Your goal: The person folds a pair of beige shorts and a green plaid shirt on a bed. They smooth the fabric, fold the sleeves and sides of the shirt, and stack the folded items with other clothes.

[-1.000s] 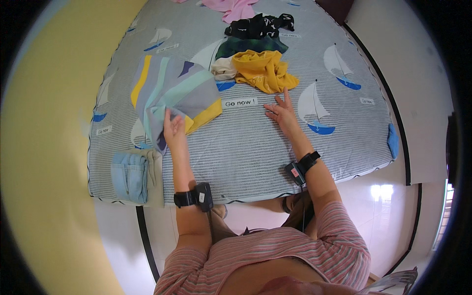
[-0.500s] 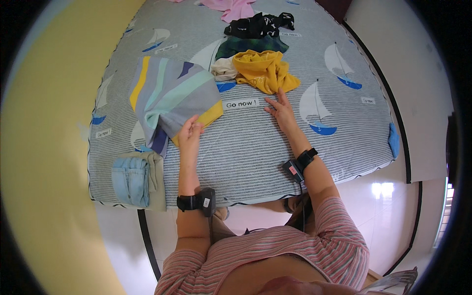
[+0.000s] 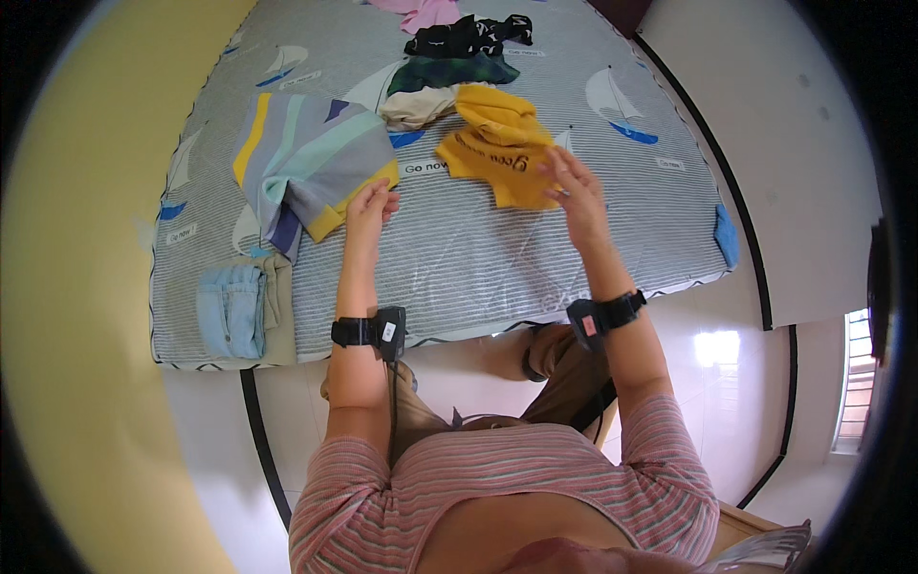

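On the bed, a yellow garment [image 3: 499,153] with dark lettering lies part spread and part bunched. My right hand [image 3: 581,196] grips its right edge between thumb and fingers, slightly blurred. My left hand [image 3: 367,210], fingers loosely curled and nothing visible in them, is at the yellow hem of a striped knit garment [image 3: 311,153] in grey, mint, purple and yellow. That striped piece lies loosely spread, with one part folded under. A cream cloth [image 3: 416,107] touches the yellow garment's far left side.
Beyond lie a dark green checked cloth [image 3: 449,72], a black patterned cloth [image 3: 464,38] and a pink cloth [image 3: 421,11]. Folded light-blue jeans [image 3: 229,311] rest on beige clothing [image 3: 278,297] at the near left corner. A blue cloth [image 3: 726,236] hangs over the right edge.
My right hand has taken hold of the yellow garment and drawn it nearer, spreading it so its lettering shows. My left hand has shifted slightly along the striped garment's hem. The whole view has moved.
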A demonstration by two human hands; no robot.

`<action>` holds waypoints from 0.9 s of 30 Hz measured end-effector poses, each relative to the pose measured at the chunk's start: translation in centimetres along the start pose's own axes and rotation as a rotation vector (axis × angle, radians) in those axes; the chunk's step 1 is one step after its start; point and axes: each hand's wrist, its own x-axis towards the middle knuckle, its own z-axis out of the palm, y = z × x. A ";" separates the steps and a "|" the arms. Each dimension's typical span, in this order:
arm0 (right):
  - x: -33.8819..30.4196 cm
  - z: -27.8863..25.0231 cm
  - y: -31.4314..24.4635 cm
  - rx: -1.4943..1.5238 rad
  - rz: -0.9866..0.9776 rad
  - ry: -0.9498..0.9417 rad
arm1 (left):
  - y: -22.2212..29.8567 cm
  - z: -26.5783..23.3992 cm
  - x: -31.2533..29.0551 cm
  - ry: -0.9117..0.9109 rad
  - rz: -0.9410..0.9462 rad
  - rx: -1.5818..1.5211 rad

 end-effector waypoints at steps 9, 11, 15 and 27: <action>-6.3 -5.5 -6.8 -0.233 0.202 -0.151 | 0.2 1.4 -1.8 -0.068 -0.088 -0.176; -7.5 -6.7 -6.0 -0.217 0.254 -0.218 | 0.0 1.5 -3.6 -0.084 -0.121 -0.203; -10.2 -8.1 -5.6 -0.196 0.310 -0.320 | 2.1 1.2 -5.5 -0.140 -0.131 -0.160; -10.2 -18.2 -17.9 -0.854 -0.050 -0.292 | 15.8 -1.8 -11.5 -0.143 0.034 0.294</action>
